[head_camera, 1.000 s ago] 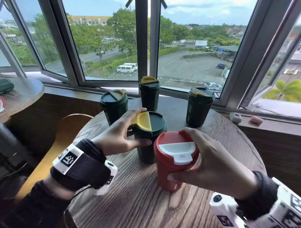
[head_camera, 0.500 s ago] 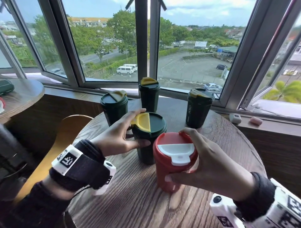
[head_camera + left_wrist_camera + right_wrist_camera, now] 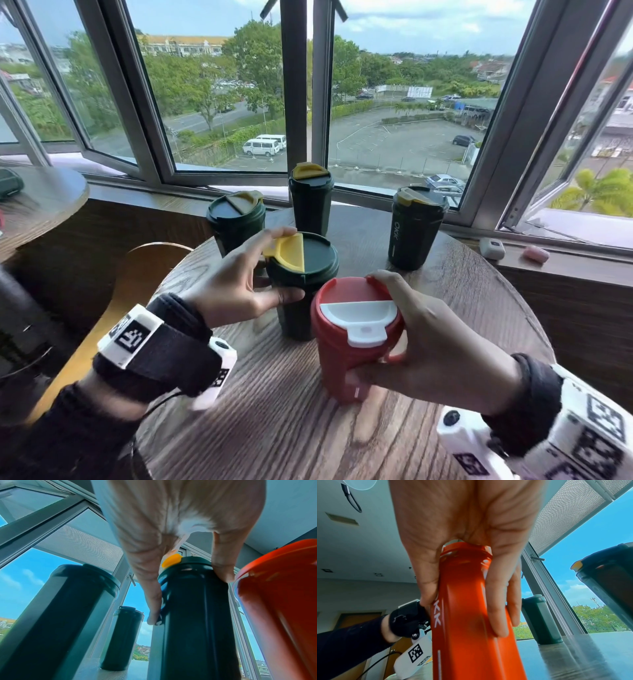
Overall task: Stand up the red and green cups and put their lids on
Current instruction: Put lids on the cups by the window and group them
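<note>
The red cup (image 3: pixel 342 373) stands upright near the front of the round wooden table (image 3: pixel 445 281). Its red lid with a white flap (image 3: pixel 356 308) sits on top. My right hand (image 3: pixel 414 332) grips its upper body, thumb in front and fingers round the back; the right wrist view shows the same hold on the red cup (image 3: pixel 462 622). Just behind and to the left stands the green cup (image 3: pixel 294 318), with its green lid and yellow flap (image 3: pixel 317 255) on it. My left hand (image 3: pixel 239 284) holds it just under the lid, also seen around the green cup (image 3: pixel 193 615).
Three more dark green lidded cups stand at the back: left (image 3: pixel 236 222), middle (image 3: pixel 311 198), right (image 3: pixel 412 229). A wooden chair (image 3: pixel 144 270) is at the table's left. A white case (image 3: pixel 492 248) and a pink one (image 3: pixel 536 253) lie on the window sill.
The red cup and my right hand have shifted slightly left, nearer the green cup. Both hands keep their holds.
</note>
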